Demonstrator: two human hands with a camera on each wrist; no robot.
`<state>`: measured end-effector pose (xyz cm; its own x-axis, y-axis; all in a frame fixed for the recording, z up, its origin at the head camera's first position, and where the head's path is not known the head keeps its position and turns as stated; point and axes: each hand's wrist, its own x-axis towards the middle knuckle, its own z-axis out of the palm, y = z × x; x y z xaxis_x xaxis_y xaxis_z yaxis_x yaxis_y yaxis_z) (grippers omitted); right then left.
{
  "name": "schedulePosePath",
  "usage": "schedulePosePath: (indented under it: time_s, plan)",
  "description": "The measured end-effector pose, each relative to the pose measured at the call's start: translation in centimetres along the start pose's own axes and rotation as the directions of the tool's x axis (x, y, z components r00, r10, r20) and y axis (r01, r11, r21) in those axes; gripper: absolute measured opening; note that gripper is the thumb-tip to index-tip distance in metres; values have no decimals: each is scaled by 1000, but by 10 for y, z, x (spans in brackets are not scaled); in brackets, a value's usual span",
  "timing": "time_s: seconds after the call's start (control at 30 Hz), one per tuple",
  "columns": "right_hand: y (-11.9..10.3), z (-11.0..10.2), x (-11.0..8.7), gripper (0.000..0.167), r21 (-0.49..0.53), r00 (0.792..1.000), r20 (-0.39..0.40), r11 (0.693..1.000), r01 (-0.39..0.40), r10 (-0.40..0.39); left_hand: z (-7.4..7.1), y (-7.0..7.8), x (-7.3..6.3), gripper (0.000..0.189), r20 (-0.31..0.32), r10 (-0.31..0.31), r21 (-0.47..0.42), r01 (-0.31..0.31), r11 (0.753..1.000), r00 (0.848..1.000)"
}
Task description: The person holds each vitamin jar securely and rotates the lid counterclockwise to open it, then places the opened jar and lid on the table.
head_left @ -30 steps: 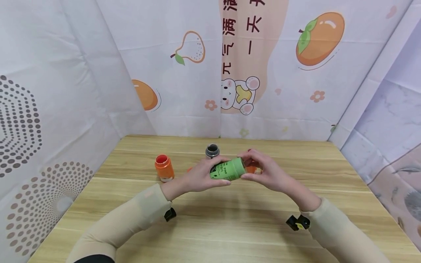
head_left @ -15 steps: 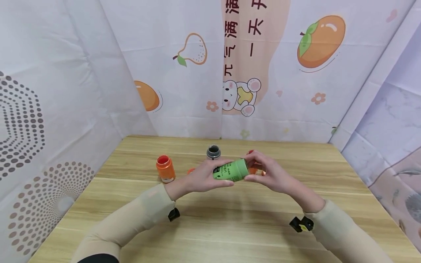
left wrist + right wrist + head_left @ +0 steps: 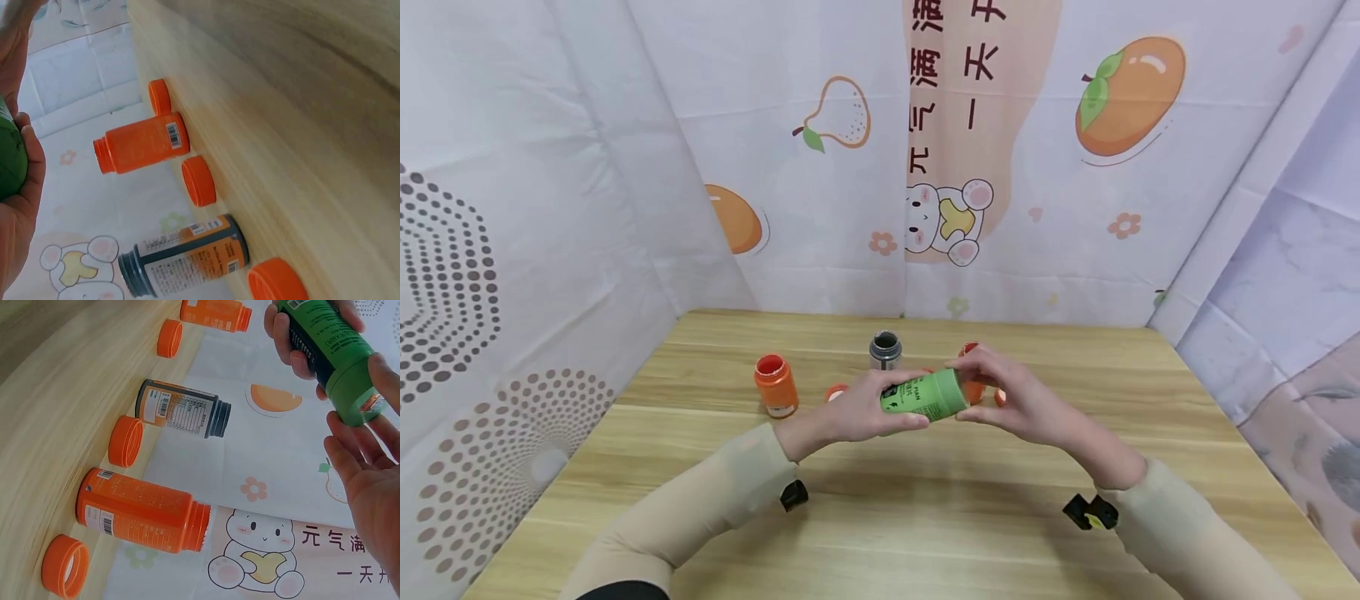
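My left hand [image 3: 857, 410] grips a green bottle [image 3: 913, 399] round its body, low over the middle of the table. The bottle lies nearly sideways in the air, its green cap [image 3: 953, 392] towards the right. With thumb and fingertips, my right hand [image 3: 1026, 400] pinches that cap; the right wrist view shows fingers on two sides of the cap [image 3: 350, 394]. The cap sits on the bottle; whether it is loose I cannot tell. Behind the hands an uncapped orange bottle [image 3: 972, 392] stands partly hidden, and an open dark grey bottle [image 3: 885, 352] stands beyond.
Another open orange bottle [image 3: 777, 387] stands on the wooden table [image 3: 910, 533] at the left. Orange caps lie beside the bottles: one [image 3: 169, 339] by the left bottle, one [image 3: 126, 442] near the grey one, one [image 3: 65, 567] at the right. A printed curtain [image 3: 820, 275] hangs behind.
The green bottle has dipped slightly at its cap end, and both hands have shifted a little with it. The standing bottles stay in place; the view itself has moved slightly.
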<state>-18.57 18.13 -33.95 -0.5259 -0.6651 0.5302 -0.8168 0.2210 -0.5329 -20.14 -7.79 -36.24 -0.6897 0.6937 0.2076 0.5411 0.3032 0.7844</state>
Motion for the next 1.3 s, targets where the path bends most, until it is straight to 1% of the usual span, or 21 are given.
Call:
schedulePosePath:
  time_s: [0.23,0.3,0.4,0.47,0.57,0.7,0.83,0.93,1.03,1.3]
  plan:
    - [-2,0,2,62,-24,1000,-6,999,-21,20,-3,0,-1,60,-2,5,46,-5,999,1000]
    - [-3,0,2,63,-29,999,-7,999,-41,41,-4,0,0,59,-3,17,26,-17,1000,1000]
    - [-3,0,1,64,-31,995,-18,995,-98,98,-5,0,2,58,-18,33,-1,-33,999,999]
    - [-4,0,1,63,-26,989,-28,989,-144,143,-6,1,3,57,-28,39,-4,-40,999,999]
    - [-5,1,1,58,-5,977,-36,977,-212,211,-8,2,3,57,-39,35,43,-33,999,999]
    - [-6,3,3,50,19,956,-48,957,-290,290,-8,2,3,55,-27,50,92,-47,995,998]
    - [-6,6,4,42,7,941,-51,942,-335,335,-6,2,4,52,-12,52,98,-51,994,999]
    - [-6,7,5,37,2,936,-45,936,-351,350,-5,1,4,51,-9,49,95,-48,994,999]
    - [-6,8,4,37,4,935,-42,936,-351,351,-5,0,5,50,-11,52,95,-50,994,999]
    - [-4,8,3,41,6,956,-40,957,-292,292,-5,0,3,49,-4,45,89,-44,995,999]
